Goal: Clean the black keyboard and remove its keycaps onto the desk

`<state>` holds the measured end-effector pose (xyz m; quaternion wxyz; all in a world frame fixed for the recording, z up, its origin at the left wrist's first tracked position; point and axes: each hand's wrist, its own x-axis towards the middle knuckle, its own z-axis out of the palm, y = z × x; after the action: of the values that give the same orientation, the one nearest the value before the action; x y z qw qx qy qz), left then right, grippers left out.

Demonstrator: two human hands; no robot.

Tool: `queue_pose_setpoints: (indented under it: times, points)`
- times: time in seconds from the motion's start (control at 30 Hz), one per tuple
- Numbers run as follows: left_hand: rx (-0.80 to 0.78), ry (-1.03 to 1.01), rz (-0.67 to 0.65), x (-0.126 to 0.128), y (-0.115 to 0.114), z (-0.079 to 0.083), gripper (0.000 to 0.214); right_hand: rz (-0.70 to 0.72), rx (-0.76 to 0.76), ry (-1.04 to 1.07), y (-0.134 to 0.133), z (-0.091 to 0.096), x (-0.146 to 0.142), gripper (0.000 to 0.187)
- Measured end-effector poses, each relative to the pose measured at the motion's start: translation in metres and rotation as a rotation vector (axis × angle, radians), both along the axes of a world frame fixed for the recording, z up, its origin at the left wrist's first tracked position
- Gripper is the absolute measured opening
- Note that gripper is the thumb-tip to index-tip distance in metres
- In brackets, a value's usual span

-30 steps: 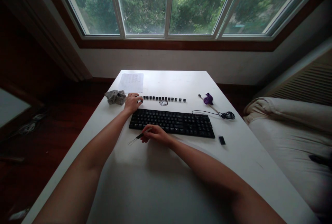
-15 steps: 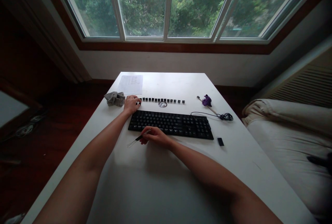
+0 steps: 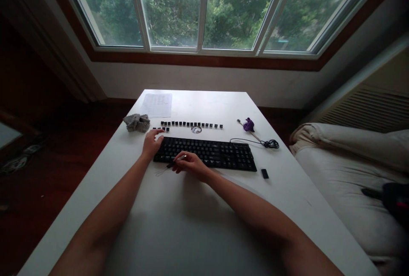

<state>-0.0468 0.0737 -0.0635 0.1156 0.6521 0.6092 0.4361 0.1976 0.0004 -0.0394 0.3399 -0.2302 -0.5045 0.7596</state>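
Note:
My left hand (image 3: 151,143) is at the far left corner of a black keyboard (image 3: 223,152), fingers stretched out and apart, with nothing visible in them. Close to its fingertips lies a short second row of black keycaps (image 3: 167,129). Behind that runs a longer row of keycaps (image 3: 195,124). Over the keyboard's near edge, my right hand (image 3: 193,165) grips a wire keycap puller (image 3: 170,165) with a dark handle, its thin wire loops pointing down and left. The keys under my right hand are hidden.
A round shiny disc (image 3: 196,130) lies behind the keyboard. At the left are a grey cloth (image 3: 136,122) and a printed sheet (image 3: 156,105). On the right lie a purple cloth (image 3: 248,125), a brush (image 3: 239,121), a coiled cable (image 3: 270,144) and a small black piece (image 3: 265,173).
My left hand has drawn back from the keycaps toward the keyboard's corner, uncovering the short row. My right hand still holds the keycap puller. The whole view has shifted slightly.

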Motion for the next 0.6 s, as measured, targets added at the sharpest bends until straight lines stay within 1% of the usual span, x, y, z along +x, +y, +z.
queue_pose_setpoints:
  times: [0.07,0.13,0.2,0.3,0.4,0.47,0.6]
  points:
    - [-0.061,-0.066,-0.045,-0.002,-0.005,-0.005,0.028,-0.096,-0.007,-0.031,0.004,0.004,0.001,0.039]
    - [-0.073,-0.043,-0.077,-0.002,-0.007,-0.007,0.027,-0.180,0.024,-0.061,0.010,0.010,0.002,0.038]
    - [-0.052,0.034,-0.098,0.000,-0.007,-0.005,0.024,-0.273,0.086,-0.091,0.019,0.016,0.004,0.036]
    - [-0.032,0.106,-0.113,0.002,-0.009,0.000,0.020,-0.413,0.227,-0.154,0.041,0.025,0.006,0.034]
    - [-0.028,0.110,-0.108,0.003,-0.011,0.001,0.020,-0.468,0.393,-0.233,0.066,0.032,0.005,0.032]
    - [-0.030,0.109,-0.108,0.002,-0.011,0.001,0.019,-0.475,0.469,-0.298,0.081,0.035,0.001,0.029]
    - [-0.040,0.108,-0.113,0.001,-0.011,0.002,0.019,-0.476,0.634,-0.493,0.100,0.041,-0.012,0.020]
